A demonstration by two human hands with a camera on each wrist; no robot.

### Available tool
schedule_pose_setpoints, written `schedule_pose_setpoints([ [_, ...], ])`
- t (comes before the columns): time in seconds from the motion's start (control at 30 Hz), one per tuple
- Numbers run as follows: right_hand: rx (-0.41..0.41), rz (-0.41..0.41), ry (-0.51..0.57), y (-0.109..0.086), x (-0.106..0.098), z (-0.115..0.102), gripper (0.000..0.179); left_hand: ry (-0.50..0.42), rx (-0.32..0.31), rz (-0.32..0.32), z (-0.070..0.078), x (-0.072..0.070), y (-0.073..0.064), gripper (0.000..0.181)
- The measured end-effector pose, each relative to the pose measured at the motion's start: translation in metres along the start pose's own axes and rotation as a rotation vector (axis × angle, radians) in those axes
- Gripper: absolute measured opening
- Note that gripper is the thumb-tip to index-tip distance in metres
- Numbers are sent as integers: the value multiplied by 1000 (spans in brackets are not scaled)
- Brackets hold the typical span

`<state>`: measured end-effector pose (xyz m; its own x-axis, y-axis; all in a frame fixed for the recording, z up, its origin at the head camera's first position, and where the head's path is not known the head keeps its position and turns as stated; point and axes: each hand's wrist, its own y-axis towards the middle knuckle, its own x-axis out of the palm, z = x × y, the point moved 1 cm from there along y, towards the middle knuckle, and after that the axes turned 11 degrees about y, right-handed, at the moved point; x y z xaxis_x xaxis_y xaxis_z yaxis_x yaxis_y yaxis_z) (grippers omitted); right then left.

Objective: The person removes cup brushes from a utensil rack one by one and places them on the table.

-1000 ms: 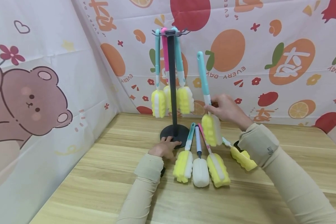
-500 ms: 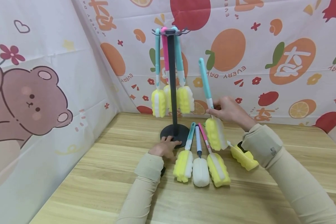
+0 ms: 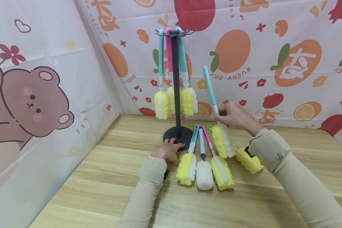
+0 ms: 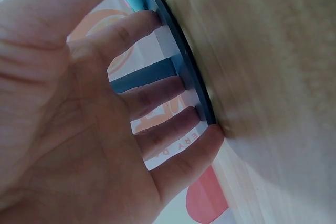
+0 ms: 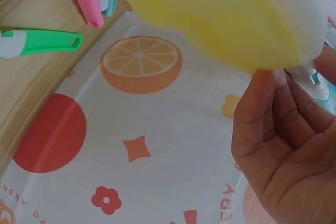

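Note:
My right hand (image 3: 235,117) pinches a teal-handled sponge brush (image 3: 223,141) low on its handle, just above the yellow and white sponge head. The brush stands tilted, handle end up, its head hanging over the lying brushes. In the right wrist view the sponge head (image 5: 226,14) fills the top, thumb and fingers gripping right by it. My left hand (image 3: 166,152) rests its fingertips on the round base of a black stand (image 3: 176,95); in the left wrist view spread fingers (image 4: 163,90) touch the base's rim. Three sponge brushes (image 3: 161,104) hang from the stand's hooks, two teal-handled and one pink-handled.
On the wooden table (image 3: 102,190) lie a teal-handled brush (image 3: 186,167), a white-headed brush (image 3: 204,175) and a pink-handled brush (image 3: 222,172) side by side. A green-handled brush (image 3: 248,161) lies beyond, partly hidden. A fruit-print cloth (image 3: 299,101) rises behind the table.
My right hand has moved down and slightly right with the brush, whose head now overlaps the green-handled brush. The left hand and the stand have stayed put.

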<state>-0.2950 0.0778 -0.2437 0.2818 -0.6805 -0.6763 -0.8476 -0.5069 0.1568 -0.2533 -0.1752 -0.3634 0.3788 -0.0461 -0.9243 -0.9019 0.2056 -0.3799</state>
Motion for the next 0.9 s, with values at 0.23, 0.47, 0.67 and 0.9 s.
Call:
schedule_pose_setpoints([
  [0.23, 62, -17, 9, -3, 0, 7, 18, -5, -2, -2, 0, 0, 0, 75],
  [0.47, 61, -21, -1, -4, 3, 14, 22, -7, -7, -1, 0, 1, -1, 75],
  [0.67, 94, -11, -30, -6, 4, 17, 28, -5, -5, 1, 1, 0, -1, 76],
  [0.9, 145, -31, -57, -8, 7, 23, 29, -5, -10, -4, 1, -1, -1, 76],
])
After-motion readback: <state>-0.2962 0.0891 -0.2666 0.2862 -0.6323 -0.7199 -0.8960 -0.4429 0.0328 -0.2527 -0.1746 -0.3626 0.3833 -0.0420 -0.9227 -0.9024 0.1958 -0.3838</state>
